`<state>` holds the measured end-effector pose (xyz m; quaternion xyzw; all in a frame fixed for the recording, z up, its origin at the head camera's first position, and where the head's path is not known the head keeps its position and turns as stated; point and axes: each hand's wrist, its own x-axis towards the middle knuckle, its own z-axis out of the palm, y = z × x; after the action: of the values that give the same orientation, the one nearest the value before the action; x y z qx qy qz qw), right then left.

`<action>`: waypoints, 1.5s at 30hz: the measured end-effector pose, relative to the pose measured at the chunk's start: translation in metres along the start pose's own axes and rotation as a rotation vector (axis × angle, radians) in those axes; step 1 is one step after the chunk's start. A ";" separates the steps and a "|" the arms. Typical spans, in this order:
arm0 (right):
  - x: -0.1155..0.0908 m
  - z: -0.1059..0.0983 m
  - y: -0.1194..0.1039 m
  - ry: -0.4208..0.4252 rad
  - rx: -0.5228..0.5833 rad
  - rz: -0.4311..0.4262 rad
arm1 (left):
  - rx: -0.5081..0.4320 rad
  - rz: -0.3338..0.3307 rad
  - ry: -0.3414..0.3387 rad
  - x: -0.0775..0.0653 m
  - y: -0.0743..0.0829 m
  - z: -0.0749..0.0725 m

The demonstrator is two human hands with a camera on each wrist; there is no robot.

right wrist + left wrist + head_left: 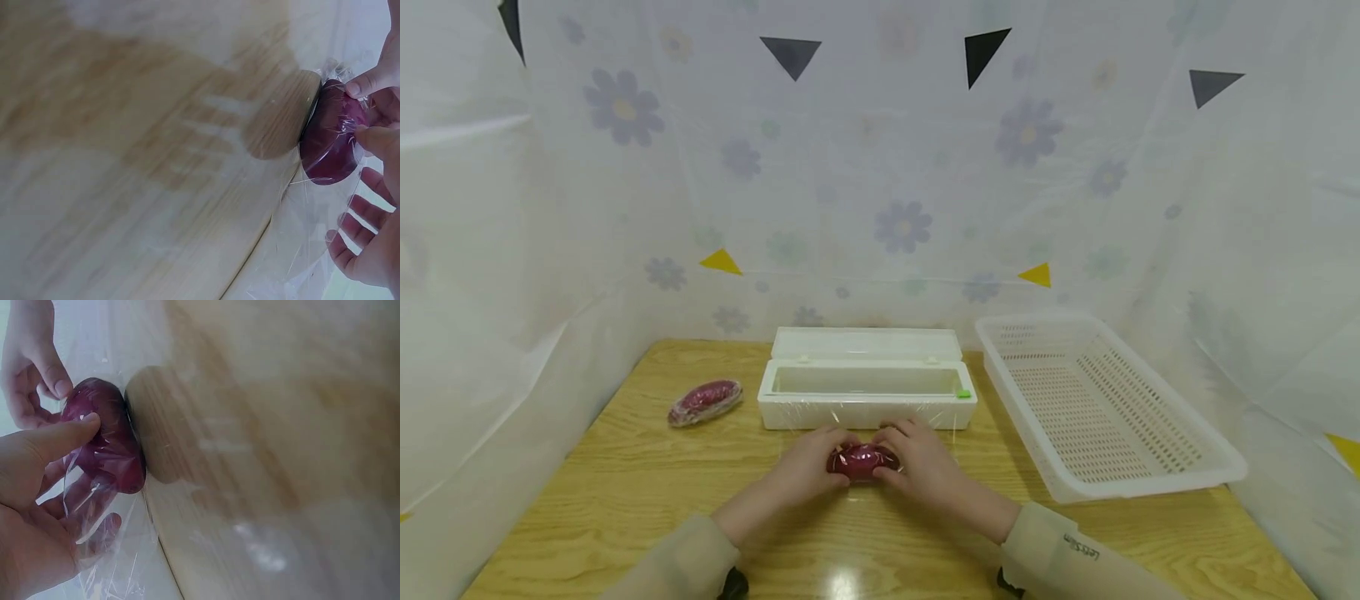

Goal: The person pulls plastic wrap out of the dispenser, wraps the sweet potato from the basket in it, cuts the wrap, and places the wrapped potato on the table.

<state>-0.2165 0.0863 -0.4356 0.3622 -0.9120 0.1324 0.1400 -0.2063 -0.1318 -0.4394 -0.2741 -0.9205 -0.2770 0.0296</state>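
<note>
A dark purple-red oblong vegetable, apparently a sweet potato [863, 462], lies on the table in front of a white cling film box, with clear film [306, 219] around it. My left hand [814, 458] holds its left end, the thumb on the near side. At the right end my right hand [925, 463] holds it likewise, thumb pressing the film against the skin. Both wrist views show fingers behind the film, partly hidden by the vegetable. The cling film box [868, 415] stands just beyond my hands with its lid up.
A film-wrapped purple-red vegetable [705, 402] lies to the left of the box. On the right sits a white perforated plastic basket [1150, 487]. A green slider [964, 394] marks the box's right front edge. A flowered curtain [850, 192] hangs behind the wooden table [625, 500].
</note>
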 end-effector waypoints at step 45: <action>0.019 0.007 0.010 0.078 -0.133 -0.042 | -0.052 -0.008 0.100 0.024 -0.014 -0.001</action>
<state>-0.2371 0.0792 -0.4365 0.3659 -0.9047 0.0823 0.2020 -0.2343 -0.1301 -0.4401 -0.2571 -0.9114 -0.3143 0.0673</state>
